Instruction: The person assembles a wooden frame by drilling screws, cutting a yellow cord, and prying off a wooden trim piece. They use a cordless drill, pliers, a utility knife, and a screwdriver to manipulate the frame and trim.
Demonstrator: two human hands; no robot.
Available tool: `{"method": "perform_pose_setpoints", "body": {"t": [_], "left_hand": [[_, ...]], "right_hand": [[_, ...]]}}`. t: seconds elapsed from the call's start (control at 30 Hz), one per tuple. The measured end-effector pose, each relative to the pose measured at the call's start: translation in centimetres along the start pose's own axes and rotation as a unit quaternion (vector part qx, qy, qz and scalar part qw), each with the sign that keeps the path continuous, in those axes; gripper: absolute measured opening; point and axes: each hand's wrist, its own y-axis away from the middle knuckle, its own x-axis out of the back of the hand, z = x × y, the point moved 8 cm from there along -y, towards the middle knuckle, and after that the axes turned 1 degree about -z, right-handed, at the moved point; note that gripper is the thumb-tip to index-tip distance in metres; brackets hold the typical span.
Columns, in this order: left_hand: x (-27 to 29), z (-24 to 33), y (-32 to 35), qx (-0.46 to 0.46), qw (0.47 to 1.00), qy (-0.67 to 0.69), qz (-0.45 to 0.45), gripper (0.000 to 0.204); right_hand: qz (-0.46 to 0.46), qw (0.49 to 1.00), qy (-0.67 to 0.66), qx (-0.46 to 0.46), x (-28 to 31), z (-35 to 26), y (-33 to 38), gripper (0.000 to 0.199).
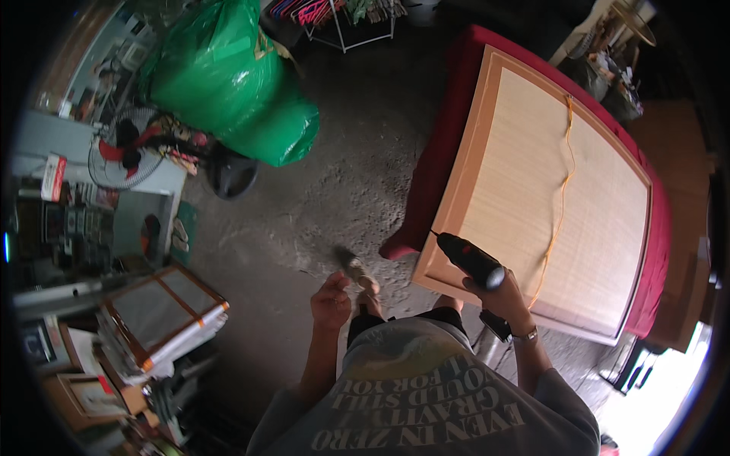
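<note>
My right hand (508, 302) is wrapped round the grip of a black cordless drill (469, 258). Its thin bit points left, over the near left corner of a large wooden picture frame (458, 173). The frame lies with its pale backing panel (525, 167) facing up, and a yellow-orange cord (563, 186) runs across that panel. Under the frame is a dark red cloth (445, 129) that hangs over the side. In front of my body, left of the frame, my left hand (331, 302) is held with curled fingers; whatever they may pinch is too small to tell.
A big green plastic bag (236, 87) stands on the floor at the far left, near a standing fan (125, 152). Wrapped flat panels (163, 311) are stacked at the left beside several frames. A rack of hangers (346, 23) is at the back.
</note>
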Motion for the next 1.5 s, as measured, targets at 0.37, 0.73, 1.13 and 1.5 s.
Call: {"method": "perform_pose_setpoints", "body": {"t": [0.37, 0.73, 1.13, 1.5], "left_hand": [[-8.7, 11.4, -11.0, 0.193, 0.915, -0.353, -0.018, 0.033], [-10.3, 7.3, -24.9, 0.268, 0.48, -0.825, -0.128, 0.064], [-12.7, 3.6, -51.8, 0.359, 0.709, -0.607, -0.017, 0.051], [-9.7, -22.9, -63.8, 0.597, 0.732, -0.329, 0.021, 0.036]], "right_hand": [[0.074, 0.978, -0.183, -0.064, -8.1, -7.6, 0.4, 0.038], [0.15, 0.94, -0.293, -0.087, -5.8, -10.4, -9.9, 0.032], [0.272, 0.93, -0.248, 0.004, 7.1, -14.5, -25.5, 0.035], [0.35, 0.862, -0.335, -0.147, 18.7, -7.7, -28.1, 0.031]]}}
